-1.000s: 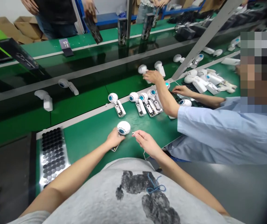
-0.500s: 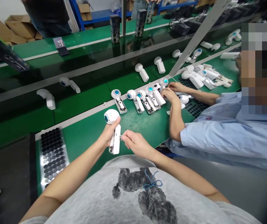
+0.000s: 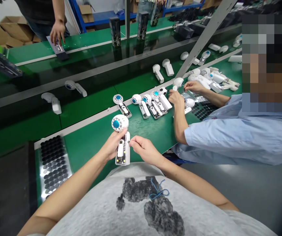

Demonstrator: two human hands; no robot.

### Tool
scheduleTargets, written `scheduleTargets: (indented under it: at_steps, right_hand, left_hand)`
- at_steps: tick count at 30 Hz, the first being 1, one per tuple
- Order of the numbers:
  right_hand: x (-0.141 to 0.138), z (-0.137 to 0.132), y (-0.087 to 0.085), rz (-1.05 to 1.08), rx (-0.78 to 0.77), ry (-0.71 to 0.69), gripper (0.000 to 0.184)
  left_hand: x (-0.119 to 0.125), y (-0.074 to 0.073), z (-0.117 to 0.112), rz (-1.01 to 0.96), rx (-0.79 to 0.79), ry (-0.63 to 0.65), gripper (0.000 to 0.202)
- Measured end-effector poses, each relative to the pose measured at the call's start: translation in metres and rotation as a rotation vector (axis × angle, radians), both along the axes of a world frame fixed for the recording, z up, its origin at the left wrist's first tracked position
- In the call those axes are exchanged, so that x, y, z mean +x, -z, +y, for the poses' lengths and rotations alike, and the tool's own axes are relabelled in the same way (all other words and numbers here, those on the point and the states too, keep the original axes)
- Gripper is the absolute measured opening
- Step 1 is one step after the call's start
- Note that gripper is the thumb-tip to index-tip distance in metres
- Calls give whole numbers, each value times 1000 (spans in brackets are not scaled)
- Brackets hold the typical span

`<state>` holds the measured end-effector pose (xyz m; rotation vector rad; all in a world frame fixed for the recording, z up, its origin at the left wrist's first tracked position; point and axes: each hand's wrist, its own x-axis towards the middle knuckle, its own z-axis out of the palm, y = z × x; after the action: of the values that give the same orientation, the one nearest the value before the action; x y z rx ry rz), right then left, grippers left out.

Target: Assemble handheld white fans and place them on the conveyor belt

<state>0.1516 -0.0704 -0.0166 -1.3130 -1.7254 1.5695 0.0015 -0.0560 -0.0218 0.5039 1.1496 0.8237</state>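
Observation:
My left hand is closed around the handle of a white handheld fan with a round vented head and a blue centre. The fan stands nearly upright above the bench, its clear-covered handle panel facing me. Fingers pinched, my right hand is at the right side of the handle; a tiny part shows at the fingertips, too small to name. Beyond them on the green bench lies another fan with a similar clear panel. Several more fans lie in a row to its right.
Sheets of round black pads lie at the bench's left end. A co-worker's hands handle a white fan at right. Fans lie on the dark green conveyor beyond the rail. A slanted metal post rises at right.
The held fan has turned so its blue centre and clear panel face me more. My right hand stays at its side. Across the line, another person's hand has come onto a box.

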Motion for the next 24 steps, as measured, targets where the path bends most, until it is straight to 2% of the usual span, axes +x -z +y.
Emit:
scheduleTargets:
  at_steps: [6, 9, 12, 14, 16, 19, 21, 24]
  right_hand:
    - [2, 4, -4, -133, 63, -86, 22]
    - [3, 6, -2, -185, 91, -128, 21]
    - [3, 4, 1, -109, -38, -188, 20]
    - [2, 1, 2, -53, -72, -164, 20]
    - [0, -2, 0, -60, 14, -103, 21]
    - [-1, -4, -3, -103, 106, -74, 22]
    - [-1, -3, -5, -135, 120, -114, 22]
    - [0, -1, -5, -200, 166, -219, 22]
  left_hand:
    - [2, 1, -2, 183, 142, 1, 38]
    - [-2, 0, -4, 301, 202, 54, 38]
    - [-6, -4, -5, 251, 114, 128, 34]
    - [-7, -6, -6, 159, 41, 112, 37]
    - [-7, -6, -7, 118, 36, 50, 40]
    - [-7, -1, -9, 129, 144, -18, 39]
    - [-8, 2, -10, 156, 218, -10, 38]
    - [-9, 1, -11, 266, 288, 88, 38]
